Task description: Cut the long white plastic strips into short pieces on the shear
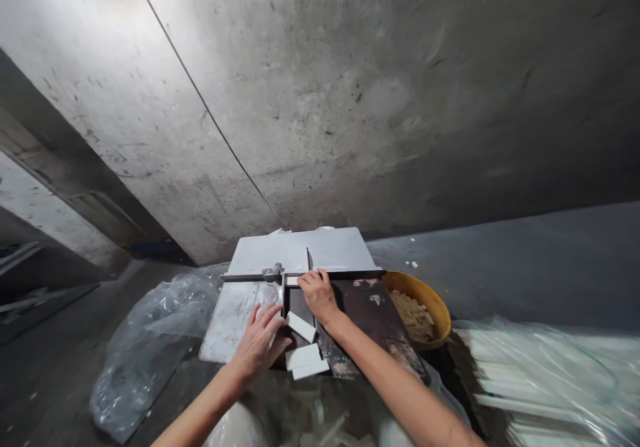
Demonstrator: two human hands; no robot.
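Observation:
A small table saw stands before me, with a pale rear panel (330,240) and a thin upright blade (309,257) in its slot. My right hand (320,295) is closed on a short white strip (292,281), its fingers bent over the strip's right end. The strip lies along the dark crossbar, beside a metal stop (283,293). Lower left, my left hand (259,339) is open, fingers apart, close to a loose white piece (301,327); whether it touches that piece I cannot tell. More white pieces (307,361) lie overlapping near the front edge.
A yellow bucket (443,313) holding many small offcuts (413,315) stands right of the saw. Clear plastic sheeting (145,347) lies left. Long white boards (540,373) under plastic are at the right. Behind rises a concrete wall (320,113) with a hanging cable (200,97).

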